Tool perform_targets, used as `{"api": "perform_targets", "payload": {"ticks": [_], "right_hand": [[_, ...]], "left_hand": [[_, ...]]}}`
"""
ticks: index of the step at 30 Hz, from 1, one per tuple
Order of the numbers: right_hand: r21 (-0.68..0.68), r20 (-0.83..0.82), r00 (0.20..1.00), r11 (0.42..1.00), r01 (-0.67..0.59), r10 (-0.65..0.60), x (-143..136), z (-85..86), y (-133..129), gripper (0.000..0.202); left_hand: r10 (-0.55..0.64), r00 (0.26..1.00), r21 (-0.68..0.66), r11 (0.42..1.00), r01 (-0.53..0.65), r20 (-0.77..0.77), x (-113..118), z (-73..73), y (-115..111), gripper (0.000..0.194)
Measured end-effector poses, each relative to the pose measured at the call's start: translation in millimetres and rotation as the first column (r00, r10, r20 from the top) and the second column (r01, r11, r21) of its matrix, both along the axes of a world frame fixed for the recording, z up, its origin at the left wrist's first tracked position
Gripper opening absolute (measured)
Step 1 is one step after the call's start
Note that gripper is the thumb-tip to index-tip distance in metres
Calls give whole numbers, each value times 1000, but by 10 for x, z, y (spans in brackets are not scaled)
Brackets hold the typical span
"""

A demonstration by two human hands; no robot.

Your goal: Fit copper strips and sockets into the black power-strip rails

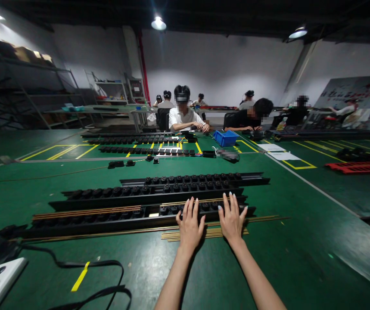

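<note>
Our grip was spread wide on both sides: our left hand (189,226) and right hand (232,219) reached over the near rail (107,227) with backs up and fingers fanned, clasped round nothing we could see. We could not tell whether the fingertips pressed on the rail or on the thin rod (173,203) along its top. The near rail lay lengthwise on the green desk (317,241), black, with a row of dark rollers (206,206) inside. Left of our hands, copper rods (88,212) rested along its top. Nearer to us, a group of brass rods (211,234) lay side by side, passing beneath our hands, and a long rod (265,218) stuck out to the right. Beyond the near rail we saw the middle rail (139,200) and the back rail (256,178), roughly parallel to it. At our lower left were a black strap (75,263), yellow tape (80,277) and a white device (2,280). Across from us, two co-workers sat bent forward, one in a white top (185,118), one in a black top (243,119), with a blue bin (225,138) between them.
</note>
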State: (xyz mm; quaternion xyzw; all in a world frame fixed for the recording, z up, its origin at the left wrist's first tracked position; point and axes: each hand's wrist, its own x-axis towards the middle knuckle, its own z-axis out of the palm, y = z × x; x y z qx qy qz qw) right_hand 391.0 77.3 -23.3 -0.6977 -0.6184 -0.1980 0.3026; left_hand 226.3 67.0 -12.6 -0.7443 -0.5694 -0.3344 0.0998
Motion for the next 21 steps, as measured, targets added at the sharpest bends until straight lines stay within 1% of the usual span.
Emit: {"api": "perform_targets", "payload": {"ticks": [4, 9, 14, 18, 21], "right_hand": [[-31, 41, 996, 996, -78, 79, -97, -2, -7, 51], [-20, 26, 997, 997, -75, 75, -199, 34, -29, 52], [-72, 55, 985, 984, -161, 165, -303, 104, -88, 50], [-72, 47, 988, 987, -145, 148, -376, 95, -93, 51], [-72, 64, 976, 976, -205, 210, -424, 77, -79, 52]], "left_hand": [[4, 1000, -12, 1000, -4, -6, 6, 20, -16, 60], [13, 1000, -9, 1000, -13, -27, 4, 17, -17, 60], [10, 1000, -8, 1000, -10, -27, 6, -4, -3, 61], [6, 1000, -11, 1000, -6, -17, 16, 15, -14, 61], [9, 1000, -28, 1000, -9, -11, 18, 29, -24, 59]]}}
